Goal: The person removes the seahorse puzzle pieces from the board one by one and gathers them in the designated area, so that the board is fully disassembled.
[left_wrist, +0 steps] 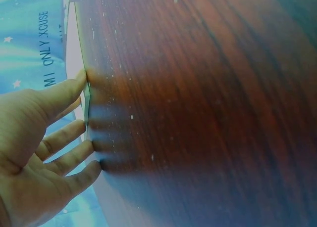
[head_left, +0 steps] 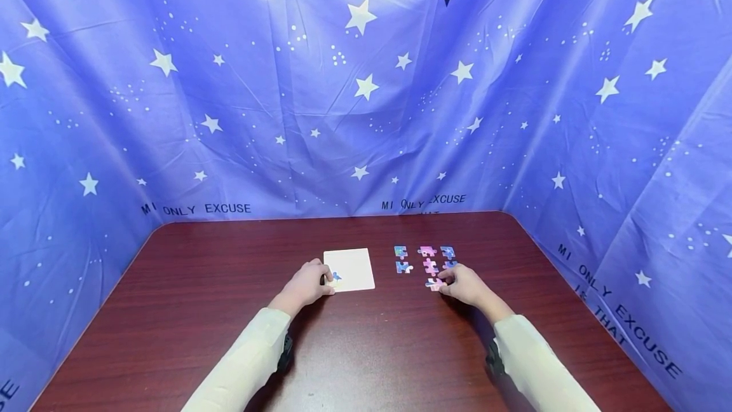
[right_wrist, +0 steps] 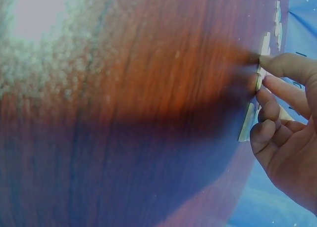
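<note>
At the near left corner of a square white board [head_left: 350, 267], my left hand [head_left: 307, 281] holds the edges, thumb at the front side and fingers along the left. A small blue-and-yellow picture patch [head_left: 336, 280] shows on that corner, partly covered by the fingers. My right hand [head_left: 466, 285] pinches a pink jigsaw piece [head_left: 433, 284] between thumb and index finger, low at the tabletop. In the right wrist view the other fingers curl beside another jigsaw piece [right_wrist: 245, 123], which the hand hides in the head view.
Several more jigsaw pieces lie in loose columns: a blue one [head_left: 403, 267] at the left, a pink one [head_left: 430, 266] in the middle, a blue one [head_left: 448, 252] at the right. The dark red wooden table [head_left: 229, 266] is bordered by a blue star-patterned curtain [head_left: 320, 88].
</note>
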`<control>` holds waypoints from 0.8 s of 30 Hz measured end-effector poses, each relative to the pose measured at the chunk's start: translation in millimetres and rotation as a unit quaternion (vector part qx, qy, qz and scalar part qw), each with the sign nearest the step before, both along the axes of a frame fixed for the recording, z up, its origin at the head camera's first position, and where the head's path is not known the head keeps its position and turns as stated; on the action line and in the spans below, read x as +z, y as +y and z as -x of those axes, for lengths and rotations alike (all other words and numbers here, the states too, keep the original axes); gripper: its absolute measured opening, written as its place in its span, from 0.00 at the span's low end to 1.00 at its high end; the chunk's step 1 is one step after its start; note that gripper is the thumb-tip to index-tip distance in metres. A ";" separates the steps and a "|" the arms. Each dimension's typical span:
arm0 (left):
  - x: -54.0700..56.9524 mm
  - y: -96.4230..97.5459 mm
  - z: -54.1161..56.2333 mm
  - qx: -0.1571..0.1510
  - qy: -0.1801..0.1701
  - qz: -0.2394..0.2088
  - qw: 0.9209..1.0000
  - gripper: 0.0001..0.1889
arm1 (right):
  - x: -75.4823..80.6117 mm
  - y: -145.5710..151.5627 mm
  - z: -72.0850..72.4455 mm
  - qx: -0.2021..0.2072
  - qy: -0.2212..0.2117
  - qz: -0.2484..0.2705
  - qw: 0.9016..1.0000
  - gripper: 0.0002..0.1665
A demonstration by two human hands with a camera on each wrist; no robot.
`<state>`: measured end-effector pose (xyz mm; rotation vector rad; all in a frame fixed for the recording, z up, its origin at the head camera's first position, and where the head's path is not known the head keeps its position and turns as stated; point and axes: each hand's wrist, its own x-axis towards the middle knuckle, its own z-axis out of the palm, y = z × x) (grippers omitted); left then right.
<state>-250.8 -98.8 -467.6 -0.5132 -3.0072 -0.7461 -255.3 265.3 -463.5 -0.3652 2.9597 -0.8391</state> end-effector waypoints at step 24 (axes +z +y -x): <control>1.7 -0.3 -0.5 0.002 -0.006 0.010 1.000 0.10 | 6.5 -16.1 3.6 0.012 0.023 0.024 0.999 0.13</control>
